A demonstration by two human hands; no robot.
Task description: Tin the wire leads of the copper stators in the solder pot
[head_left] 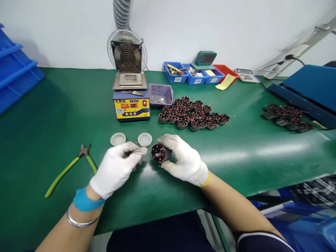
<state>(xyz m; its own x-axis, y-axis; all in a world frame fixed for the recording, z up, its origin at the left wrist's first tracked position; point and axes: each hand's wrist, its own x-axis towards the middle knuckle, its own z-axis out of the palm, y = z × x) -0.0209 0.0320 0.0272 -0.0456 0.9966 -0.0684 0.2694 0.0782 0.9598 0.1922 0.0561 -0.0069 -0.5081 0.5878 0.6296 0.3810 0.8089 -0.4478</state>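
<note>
The stator is a short dark metal cylinder wound with copper-coloured coils around a hollow middle. It lies tipped on its side just above the green mat, near the front edge and a little left of centre, with its open face turned left and toward the viewer. Thin copper wire ends stick out from that face to the left. Its far and right sides are covered, so only the face and part of the wall show.
</note>
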